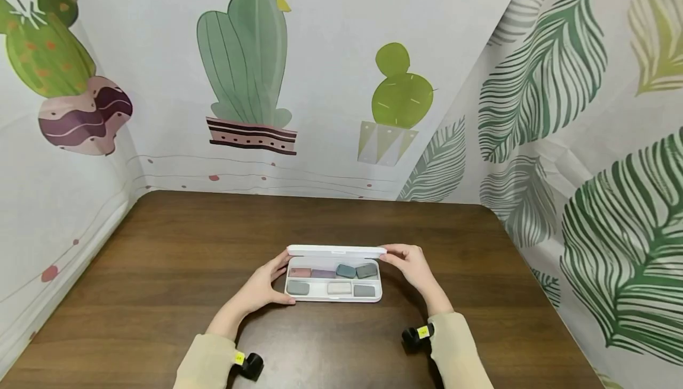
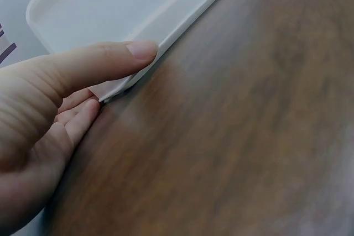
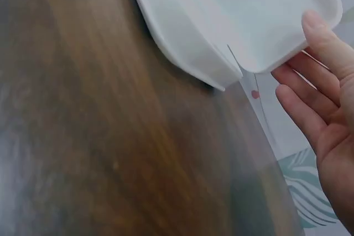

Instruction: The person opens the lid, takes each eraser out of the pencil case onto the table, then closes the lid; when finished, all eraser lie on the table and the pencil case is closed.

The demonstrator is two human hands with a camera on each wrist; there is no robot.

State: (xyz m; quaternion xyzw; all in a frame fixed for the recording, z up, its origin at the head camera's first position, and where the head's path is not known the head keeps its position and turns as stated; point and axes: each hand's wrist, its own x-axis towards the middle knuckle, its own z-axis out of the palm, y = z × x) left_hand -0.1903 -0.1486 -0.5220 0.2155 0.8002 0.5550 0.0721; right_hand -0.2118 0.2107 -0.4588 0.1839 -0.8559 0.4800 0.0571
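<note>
A white case (image 1: 333, 298) lies on the table with its lid (image 1: 336, 251) raised along the far side. Inside are several blocks: a pink one (image 1: 300, 272), a purple one (image 1: 323, 273), a blue one (image 1: 345, 271), grey ones (image 1: 297, 287) and a white one (image 1: 339, 288). The left hand (image 1: 260, 287) grips the case's left end, thumb (image 2: 142, 50) on the near edge, fingers behind. The right hand (image 1: 413, 264) pinches the lid's right corner between thumb (image 3: 315, 23) and fingers; the lid (image 3: 265, 15) stands tilted up in the right wrist view.
The brown wooden table (image 1: 331, 347) reaches back to a cloth-covered wall (image 1: 331, 80) printed with cacti and leaves. Black wrist cameras (image 1: 252, 366) are strapped over both beige sleeves (image 1: 460, 347).
</note>
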